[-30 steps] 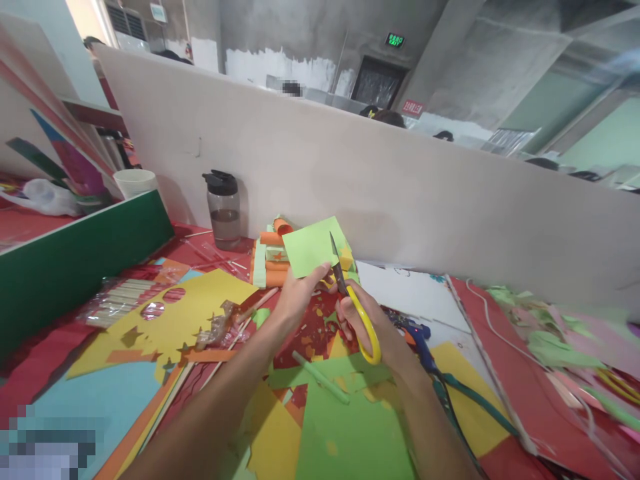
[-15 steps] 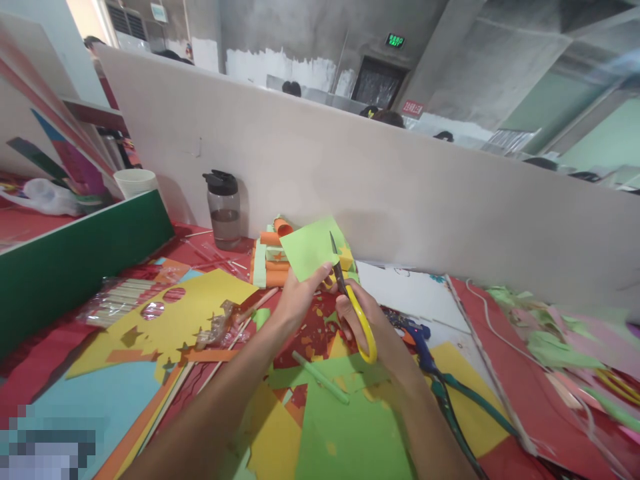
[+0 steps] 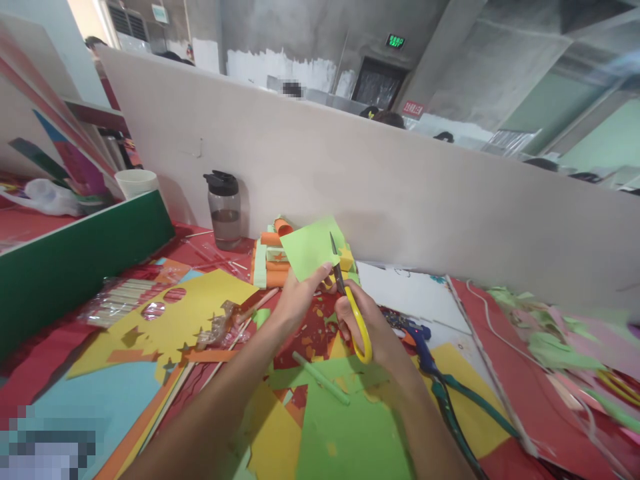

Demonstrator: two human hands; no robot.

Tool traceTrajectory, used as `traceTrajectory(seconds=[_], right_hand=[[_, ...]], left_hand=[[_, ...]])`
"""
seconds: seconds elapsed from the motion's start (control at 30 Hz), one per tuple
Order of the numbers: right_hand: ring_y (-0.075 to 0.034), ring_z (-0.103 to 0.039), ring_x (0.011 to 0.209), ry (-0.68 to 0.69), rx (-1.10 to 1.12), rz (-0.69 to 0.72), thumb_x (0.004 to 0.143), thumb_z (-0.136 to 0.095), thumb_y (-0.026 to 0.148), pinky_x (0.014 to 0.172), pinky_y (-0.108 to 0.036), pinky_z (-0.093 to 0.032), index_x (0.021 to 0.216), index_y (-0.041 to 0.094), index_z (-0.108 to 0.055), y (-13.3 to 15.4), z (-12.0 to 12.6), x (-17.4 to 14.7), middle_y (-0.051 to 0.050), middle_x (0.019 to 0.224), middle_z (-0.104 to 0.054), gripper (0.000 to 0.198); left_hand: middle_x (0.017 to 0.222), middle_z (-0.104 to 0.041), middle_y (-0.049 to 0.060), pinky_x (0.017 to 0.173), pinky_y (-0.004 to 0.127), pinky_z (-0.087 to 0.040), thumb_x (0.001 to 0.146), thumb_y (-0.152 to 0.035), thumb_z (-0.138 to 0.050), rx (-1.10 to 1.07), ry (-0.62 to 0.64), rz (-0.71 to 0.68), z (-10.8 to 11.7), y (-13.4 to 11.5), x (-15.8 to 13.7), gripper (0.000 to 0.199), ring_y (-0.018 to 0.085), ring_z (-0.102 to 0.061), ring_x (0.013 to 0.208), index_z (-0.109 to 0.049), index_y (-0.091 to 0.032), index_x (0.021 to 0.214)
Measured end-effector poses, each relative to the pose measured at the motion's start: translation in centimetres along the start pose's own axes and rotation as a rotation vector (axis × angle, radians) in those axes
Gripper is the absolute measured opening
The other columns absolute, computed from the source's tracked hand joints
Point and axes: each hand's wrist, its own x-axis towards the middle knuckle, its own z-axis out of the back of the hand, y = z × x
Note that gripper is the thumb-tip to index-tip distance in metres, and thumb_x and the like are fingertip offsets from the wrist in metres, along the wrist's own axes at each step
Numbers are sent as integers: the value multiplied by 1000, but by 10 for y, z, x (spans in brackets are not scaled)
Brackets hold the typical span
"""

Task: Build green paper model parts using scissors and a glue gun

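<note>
My left hand (image 3: 303,291) is closed on the lower edge of a light green paper sheet (image 3: 311,245), thumb on top. My right hand (image 3: 361,313) grips a pair of yellow-handled scissors (image 3: 358,327), its fingers partly hidden by the handle. The dark blades reach up over the right part of the sheet, close to my left thumb. Behind the sheet stands a craft piece of orange paper rolls (image 3: 277,265) with pale green strips, partly covered by it. Below my hands, a green paper sheet (image 3: 345,427) and a rolled green paper tube (image 3: 320,378) lie among paper scraps.
A water bottle (image 3: 224,210) stands against the white partition (image 3: 300,167). Yellow paper with cut-out holes (image 3: 200,297) lies left, near a green board (image 3: 90,267). To the right are a blue glue gun (image 3: 423,343), green-handled pliers (image 3: 443,393) and a white board (image 3: 410,290).
The scissors' yellow handle has shifted slightly left, and the blades look a little closer together. My left hand and the green sheet stay almost where they were.
</note>
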Motion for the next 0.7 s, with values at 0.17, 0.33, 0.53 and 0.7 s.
traceTrajectory(seconds=[0.17,0.33,0.53,0.7], right_hand=[[-12,-40,45,11,3,-25,91,-52,65,43,-24,-36,113,25,-51,0,2,0,7,60,-43,46],[-13,-41,48,-3,-17,5,91,-51,66,44,-24,-36,105,25,-51,1,4,-1,5,63,-45,44],[-11,-40,46,-9,-9,5,94,-51,62,43,-23,-36,104,25,-51,3,5,-1,6,64,-44,39],[-10,-37,42,15,47,-24,92,-51,64,42,-23,-34,112,25,-50,7,8,0,7,62,-43,44]], left_hand=[[68,-61,0,64,28,-43,81,-41,-69,10,-25,22,2,-3,1,25,14,-56,63,-61,-17,81],[70,-61,2,67,29,-44,82,-40,-68,5,36,24,0,-5,-1,24,15,-56,66,-61,-17,78],[74,-63,4,70,29,-45,82,-40,-68,27,18,43,2,-1,-1,26,16,-56,69,-61,-16,77],[79,-65,4,70,29,-45,80,-41,-70,26,1,69,4,2,1,26,15,-57,70,-64,-16,81]])
